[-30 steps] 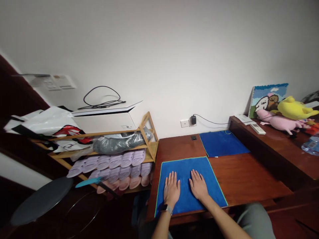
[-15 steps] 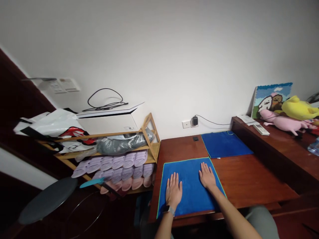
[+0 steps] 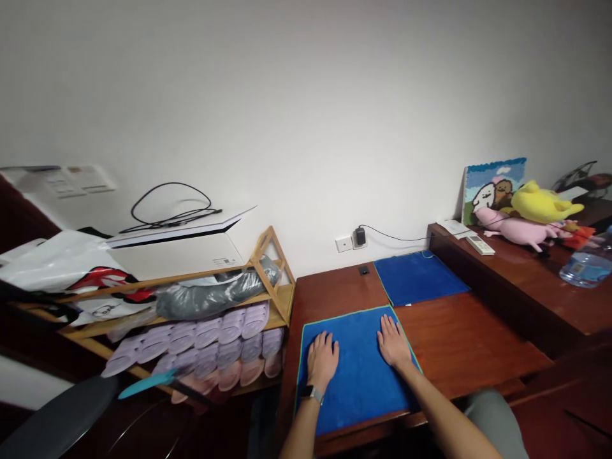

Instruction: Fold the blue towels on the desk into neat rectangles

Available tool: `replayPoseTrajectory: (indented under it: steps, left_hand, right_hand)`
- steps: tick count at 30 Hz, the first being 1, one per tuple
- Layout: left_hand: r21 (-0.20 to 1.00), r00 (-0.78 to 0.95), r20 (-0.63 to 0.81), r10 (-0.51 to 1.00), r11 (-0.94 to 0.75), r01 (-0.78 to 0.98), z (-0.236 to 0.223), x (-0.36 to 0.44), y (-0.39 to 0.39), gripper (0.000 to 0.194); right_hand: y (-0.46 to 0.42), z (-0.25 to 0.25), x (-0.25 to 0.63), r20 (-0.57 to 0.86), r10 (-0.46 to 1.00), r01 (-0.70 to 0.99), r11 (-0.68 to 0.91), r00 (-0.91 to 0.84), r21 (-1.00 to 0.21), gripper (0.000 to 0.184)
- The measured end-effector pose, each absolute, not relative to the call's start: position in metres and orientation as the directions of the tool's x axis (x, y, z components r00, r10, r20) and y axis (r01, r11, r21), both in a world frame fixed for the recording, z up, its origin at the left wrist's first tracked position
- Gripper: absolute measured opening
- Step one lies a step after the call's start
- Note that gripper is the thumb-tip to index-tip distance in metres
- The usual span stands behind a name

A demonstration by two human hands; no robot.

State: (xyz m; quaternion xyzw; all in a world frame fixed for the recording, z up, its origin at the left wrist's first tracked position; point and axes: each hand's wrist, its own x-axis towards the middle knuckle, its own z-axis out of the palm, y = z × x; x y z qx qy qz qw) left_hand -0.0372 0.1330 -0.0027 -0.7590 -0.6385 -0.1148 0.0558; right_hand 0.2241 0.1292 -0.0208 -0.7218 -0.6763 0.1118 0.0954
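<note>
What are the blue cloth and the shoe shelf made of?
The blue cloth looks like soft, fuzzy fabric, maybe microfibre: it lies flat, with a dull surface and a thin green edge. The shoe shelf seems to be pale wood or bamboo, smooth and lightly shiny, going by its yellowish-tan bars.

The only view comes from a camera on the person's head, facing forward and down across the desk (image 3: 459,341) to the far wall (image 3: 306,127), which fills the upper half. It looks from above the desk's near side, at about arm's length from the left hand (image 3: 322,361) and right hand (image 3: 394,344), low in frame. Its wide view spans the shoe rack (image 3: 282,305) at left and the raised wooden surface (image 3: 530,278) at right.
</note>
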Motion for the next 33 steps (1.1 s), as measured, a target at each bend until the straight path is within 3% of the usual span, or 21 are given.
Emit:
replayPoseTrajectory:
  steps: [3,7,13,19,23,33]
  left_hand:
    - [0.074,0.226,0.244,0.943,-0.251,0.965,0.0,-0.034,0.158,0.051]
    - [0.092,0.197,0.171,0.965,-0.215,0.972,-0.014,-0.036,0.172,0.054]
    - [0.094,0.191,0.183,0.964,-0.211,0.973,-0.023,-0.038,0.169,0.054]
    - [0.114,0.185,0.179,0.966,-0.207,0.972,-0.022,-0.037,0.169,0.055]
    - [0.123,0.184,0.179,0.967,-0.207,0.971,-0.023,-0.038,0.169,0.055]
    - [0.15,0.17,0.175,0.97,-0.196,0.969,-0.02,-0.037,0.17,0.054]
  right_hand:
    - [0.129,-0.018,0.224,-0.037,0.997,0.952,-0.073,0.065,-0.299,0.068]
    - [0.128,-0.019,0.224,-0.028,0.998,0.954,-0.067,0.061,-0.293,0.068]
    - [0.134,-0.017,0.215,-0.012,0.994,0.957,-0.109,0.11,-0.269,0.067]
    - [0.162,0.001,0.163,0.019,0.99,0.928,0.139,-0.141,-0.345,0.067]
    - [0.172,-0.006,0.151,-0.014,0.976,0.908,0.198,-0.218,-0.369,0.067]
    - [0.184,-0.024,0.243,0.015,0.998,0.962,0.067,-0.065,-0.265,0.068]
